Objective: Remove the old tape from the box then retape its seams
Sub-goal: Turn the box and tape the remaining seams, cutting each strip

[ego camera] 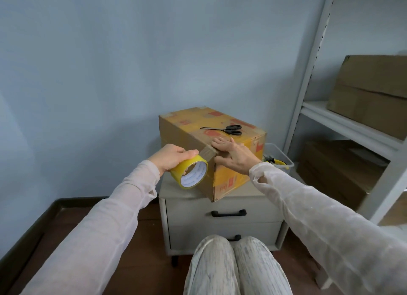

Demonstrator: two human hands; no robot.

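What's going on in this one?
A seated person is taping a cardboard box that rests on a small drawer cabinet. The left hand grips a yellow tape roll, its strip drawn to the box's near edge, where the right hand presses flat. Scissors lie on top of the box.

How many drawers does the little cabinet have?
2: the top drawer sits right under the box; the bottom drawer is below it, partly behind the knees.

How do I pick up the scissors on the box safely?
Take the scissors by the black handle loops, coming down from above at their right end. They lie flat on the box with the blades closed and pointing left, away from that end.
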